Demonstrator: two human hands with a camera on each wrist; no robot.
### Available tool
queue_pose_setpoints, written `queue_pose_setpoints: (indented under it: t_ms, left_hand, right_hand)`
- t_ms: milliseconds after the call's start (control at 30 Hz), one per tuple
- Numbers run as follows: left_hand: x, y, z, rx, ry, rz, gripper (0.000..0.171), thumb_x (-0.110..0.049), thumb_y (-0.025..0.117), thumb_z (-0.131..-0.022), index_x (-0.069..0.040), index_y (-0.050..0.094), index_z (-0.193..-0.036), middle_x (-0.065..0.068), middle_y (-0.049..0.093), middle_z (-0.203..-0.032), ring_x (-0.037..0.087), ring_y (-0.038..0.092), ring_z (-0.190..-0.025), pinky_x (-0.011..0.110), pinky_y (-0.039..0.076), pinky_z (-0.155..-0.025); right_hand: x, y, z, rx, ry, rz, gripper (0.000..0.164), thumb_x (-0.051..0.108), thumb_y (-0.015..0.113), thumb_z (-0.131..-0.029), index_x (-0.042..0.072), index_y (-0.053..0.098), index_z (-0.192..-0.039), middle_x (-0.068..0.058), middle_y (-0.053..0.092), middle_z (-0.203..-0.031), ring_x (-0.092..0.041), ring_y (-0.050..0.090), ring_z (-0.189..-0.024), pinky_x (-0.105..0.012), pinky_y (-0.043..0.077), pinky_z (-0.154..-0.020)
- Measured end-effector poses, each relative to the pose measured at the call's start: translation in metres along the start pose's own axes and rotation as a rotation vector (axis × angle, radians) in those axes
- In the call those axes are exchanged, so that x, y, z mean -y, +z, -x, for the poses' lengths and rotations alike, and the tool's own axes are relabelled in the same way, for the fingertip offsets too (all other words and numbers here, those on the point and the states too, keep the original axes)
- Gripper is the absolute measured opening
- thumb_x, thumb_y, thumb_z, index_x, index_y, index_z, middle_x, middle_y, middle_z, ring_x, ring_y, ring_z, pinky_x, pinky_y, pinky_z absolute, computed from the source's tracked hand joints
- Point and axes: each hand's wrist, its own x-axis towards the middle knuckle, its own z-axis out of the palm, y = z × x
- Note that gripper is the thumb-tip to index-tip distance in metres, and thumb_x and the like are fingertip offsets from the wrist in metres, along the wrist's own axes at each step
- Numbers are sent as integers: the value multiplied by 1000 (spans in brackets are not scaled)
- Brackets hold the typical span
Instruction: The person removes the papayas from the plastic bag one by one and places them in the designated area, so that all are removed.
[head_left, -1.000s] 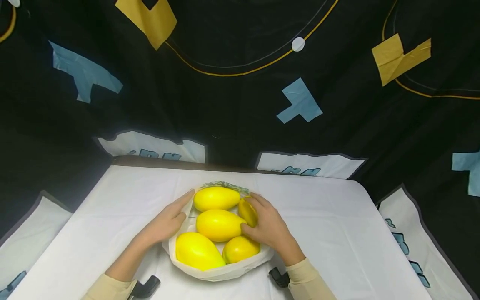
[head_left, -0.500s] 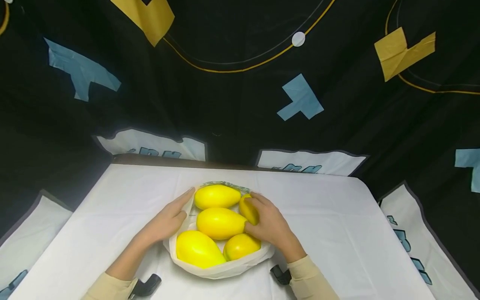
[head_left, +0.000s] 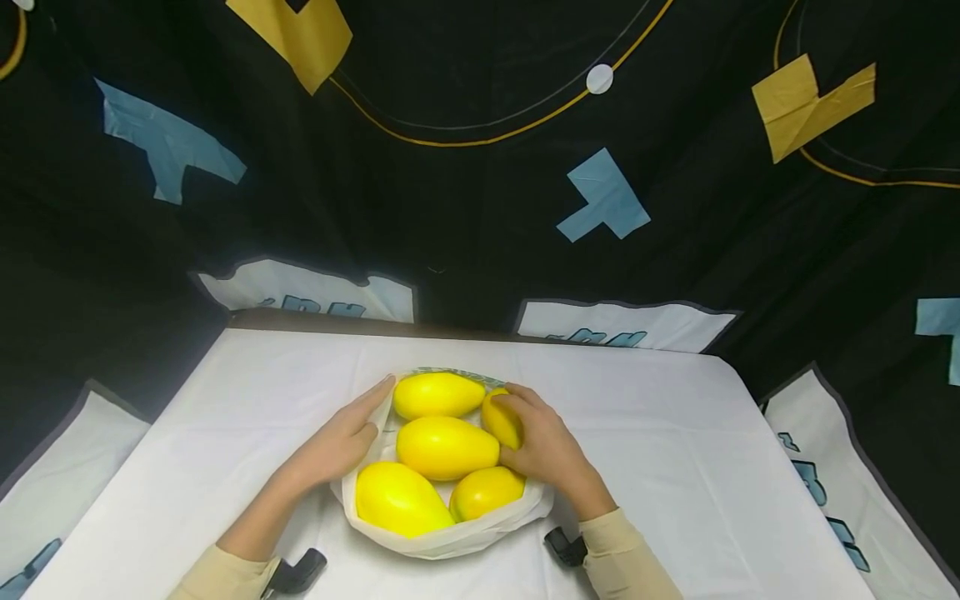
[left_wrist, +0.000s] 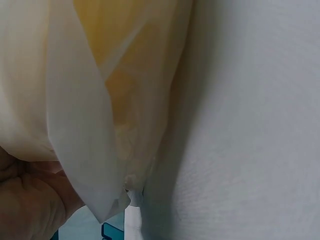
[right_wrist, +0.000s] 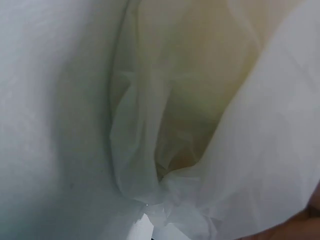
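A white, thin plastic bag (head_left: 442, 543) sits on the table, its mouth spread wide, with several yellow mangoes in it. One mango (head_left: 447, 448) lies in the middle, another mango (head_left: 438, 395) behind it and a third (head_left: 402, 498) at the front left. My left hand (head_left: 341, 442) holds the bag's left rim, its index finger stretched along the edge. On the opposite side, my right hand (head_left: 546, 442) grips the right rim, fingers and thumb beside a partly hidden mango (head_left: 501, 419). Both wrist views show the bag's translucent side (left_wrist: 82, 120) close up; the fingertips are hidden there.
A white cloth covers the table (head_left: 675, 467). Black curved straps or mounts (head_left: 296, 573) show near both wrists. Behind the table hangs a black curtain (head_left: 465, 225) with blue and gold shapes.
The view shifts slightly. My right hand moves a little to the right, with the bag's rim drawn along. The mangoes stay in nearly the same places.
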Motion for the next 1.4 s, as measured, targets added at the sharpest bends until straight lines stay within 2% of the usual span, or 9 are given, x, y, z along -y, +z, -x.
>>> queue_pose_setpoints:
  t_ms: [167, 400, 533, 800, 1000, 1167, 1400]
  left_hand:
    - [0, 0, -1, -1, 4, -6, 61, 0, 40, -96, -5, 22, -155, 12, 21, -160, 35, 17, -146, 54, 18, -116]
    - [3, 2, -1, -5, 5, -23, 61, 0, 40, -96, -5, 22, -155, 12, 21, -160, 35, 18, -146, 54, 19, -116]
    - [3, 4, -1, -1, -3, -35, 61, -1, 40, -96, -5, 22, -155, 12, 21, -160, 35, 18, -146, 54, 19, -116]
    - [0, 4, -1, 3, -11, -41, 61, -1, 40, -96, -3, 22, -154, 13, 21, -160, 35, 17, -146, 54, 19, -115]
    - [1, 4, -2, 9, -19, -39, 62, -1, 40, -96, -4, 21, -155, 13, 20, -160, 35, 17, -146, 54, 20, -115]
    - [1, 4, -1, 7, -18, -38, 61, -1, 40, -96, -3, 22, -155, 14, 20, -160, 35, 17, -146, 54, 19, -116]
    - [0, 4, -2, 8, -20, -44, 61, -1, 40, -96, -3, 21, -155, 14, 20, -160, 35, 17, -146, 54, 20, -115]
  right_hand:
    - [-3, 1, -1, -22, 12, -34, 68, 25, 86, -66, 22, 61, -130, 0, 45, -146, -25, 49, -126, -45, 44, -103]
    - [-1, -1, 0, -54, 29, -47, 69, 21, 86, -63, 22, 62, -127, 3, 49, -141, -23, 52, -123, -43, 45, -102]
    - [1, -6, 2, -69, 43, -66, 70, 17, 85, -60, 23, 63, -126, 4, 49, -140, -22, 53, -120, -44, 47, -100]
    - [6, -19, 3, -118, 48, -120, 74, 20, 86, -57, 28, 63, -126, 11, 47, -139, -18, 52, -119, -43, 49, -97]
    - [8, -29, 5, -144, 43, -183, 73, 19, 86, -58, 29, 62, -126, 14, 47, -138, -17, 51, -120, -41, 52, -93]
    - [3, -39, 6, -173, 31, -258, 70, 12, 84, -61, 26, 61, -125, 12, 46, -138, -18, 49, -123, -47, 54, -89]
    - [-10, -54, 8, -239, 42, -286, 68, 9, 83, -62, 25, 61, -125, 9, 48, -136, -20, 48, -125, -54, 53, -87]
